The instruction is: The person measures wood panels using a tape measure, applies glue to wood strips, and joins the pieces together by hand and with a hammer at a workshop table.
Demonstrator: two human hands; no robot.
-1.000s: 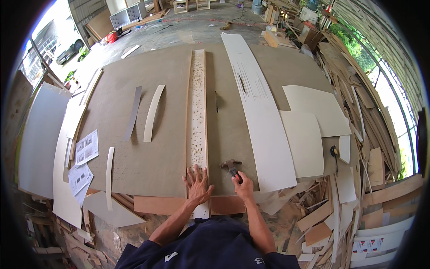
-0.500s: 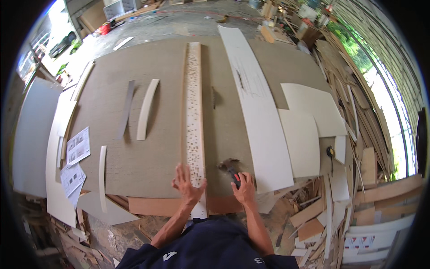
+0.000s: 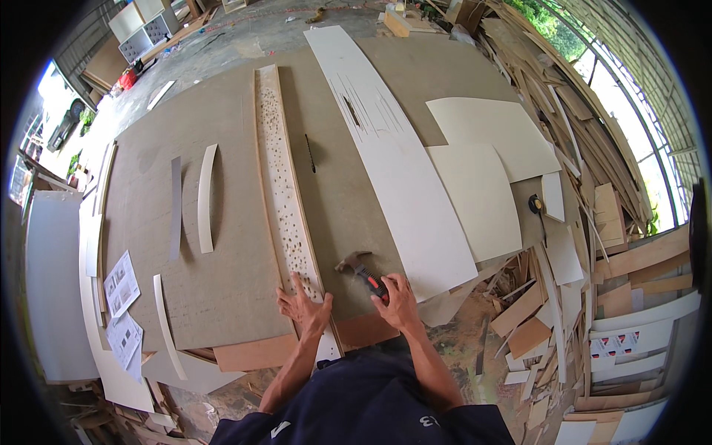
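Observation:
A long narrow white board (image 3: 284, 200) with raised wooden edges and many small brown specks runs from my body toward the far side of the table. My left hand (image 3: 305, 310) rests across its near end, fingers spread apart. To the right of that board, my right hand (image 3: 398, 302) grips a claw hammer (image 3: 361, 272) by its black and red handle. The hammer's dark head points left, low over the brown tabletop (image 3: 345, 215). Farther up, a thin dark rod like a drill bit (image 3: 309, 152) lies between the speckled board and a wide white panel (image 3: 393, 156).
Two strips, one grey (image 3: 176, 208) and one cream (image 3: 207, 199), lie at left beside printed sheets (image 3: 122, 285). Cream panels (image 3: 475, 196) and a tape measure (image 3: 535, 204) lie at right. Stacked wood offcuts (image 3: 586, 148) crowd the right side.
The whole view has turned, so the boards now slant toward the upper left. My left hand stays on the speckled board, and the hammer remains in my right hand.

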